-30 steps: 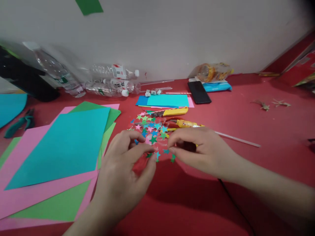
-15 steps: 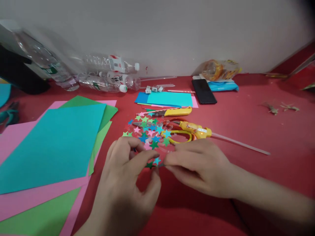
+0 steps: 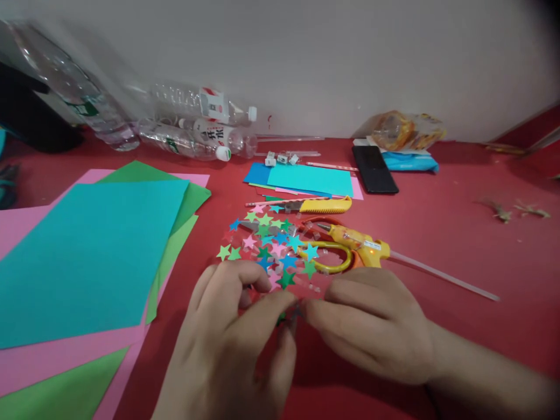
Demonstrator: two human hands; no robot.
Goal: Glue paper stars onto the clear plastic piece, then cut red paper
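Small paper stars in pink, green and blue form a bunch in front of me, with clear plastic bits among them. My left hand is closed at the near side of the bunch, thumb and fingers curled around its lower part. A dark green star shows between its fingertips. My right hand is pinched close beside it, its fingertips at a blurred blue star. Just beyond the bunch lie yellow-handled scissors, a yellow glue gun with a clear glue stick, and a yellow utility knife.
Coloured paper sheets cover the left of the red table. Along the wall lie plastic bottles, a wrapped snack bag and a black phone. Small paper strips are stacked in the middle.
The view has shifted slightly, so the table things sit a little further right. Both hands are lower in view; my left fingertips now lie closer to the right ones, around the blue star.
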